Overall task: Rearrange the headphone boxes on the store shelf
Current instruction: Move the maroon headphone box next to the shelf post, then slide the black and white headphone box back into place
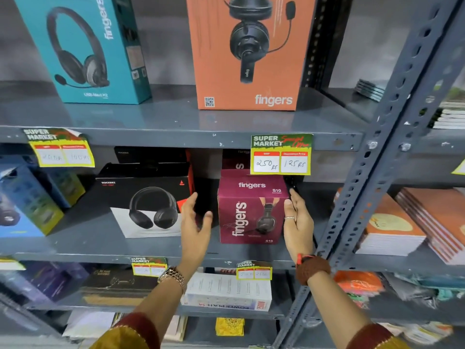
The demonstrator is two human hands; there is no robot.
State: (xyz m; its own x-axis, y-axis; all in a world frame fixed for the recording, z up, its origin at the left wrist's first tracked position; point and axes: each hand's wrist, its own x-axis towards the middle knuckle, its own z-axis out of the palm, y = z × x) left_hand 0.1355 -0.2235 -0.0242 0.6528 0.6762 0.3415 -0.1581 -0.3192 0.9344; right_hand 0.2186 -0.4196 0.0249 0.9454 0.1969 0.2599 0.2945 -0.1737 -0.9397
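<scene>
A maroon headphone box (251, 207) stands upright on the middle grey shelf (151, 245). My right hand (298, 222) lies flat against its right side, fingers extended, touching it. My left hand (195, 222) hovers open a short way left of that box, in the gap between it and a black-and-white headphone box (146, 200). On the shelf above stand a teal headphone box (85, 49) and an orange headphone box (249, 54). More dark boxes sit behind the maroon one.
Blue and yellow boxes (30, 202) lie at the far left of the middle shelf. A slotted steel upright (372, 172) runs just right of my right hand. Notebook stacks (407, 222) fill the neighbouring bay. Price tags (281, 154) hang from shelf edges. A white box (226, 290) sits below.
</scene>
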